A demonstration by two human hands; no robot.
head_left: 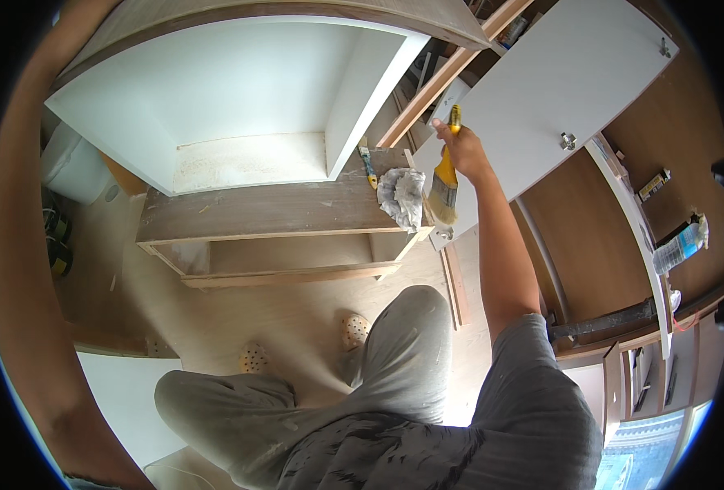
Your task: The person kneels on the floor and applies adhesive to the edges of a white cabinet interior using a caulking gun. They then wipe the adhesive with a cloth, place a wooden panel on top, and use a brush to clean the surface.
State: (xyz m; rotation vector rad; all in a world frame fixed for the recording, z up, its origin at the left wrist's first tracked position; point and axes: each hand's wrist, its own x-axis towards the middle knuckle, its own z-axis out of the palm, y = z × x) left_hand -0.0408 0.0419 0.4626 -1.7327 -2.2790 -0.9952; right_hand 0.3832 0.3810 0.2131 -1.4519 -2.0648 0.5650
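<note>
My right hand (pixel 463 152) is closed around the yellow handle of a wide paintbrush (pixel 443 173), whose pale bristles point down. Close to the brush, a crumpled whitish rag (pixel 401 196) lies on the right end of a low wooden cabinet base (pixel 272 211). A smaller brush (pixel 367 162) rests beside the rag. My left arm stretches up along the left rim to the corner of a white-lined, open cabinet box (pixel 256 86). There my left hand (pixel 84 23) is partly cut off, and its fingers do not show.
A large white panel with hinges (pixel 558 106) leans at the right. Beyond it stand brown cabinet frames (pixel 578 261) with a clear bottle (pixel 682 247). A white bucket (pixel 76 167) is at the left. Wood strips (pixel 455 286) lie on the floor near my right leg.
</note>
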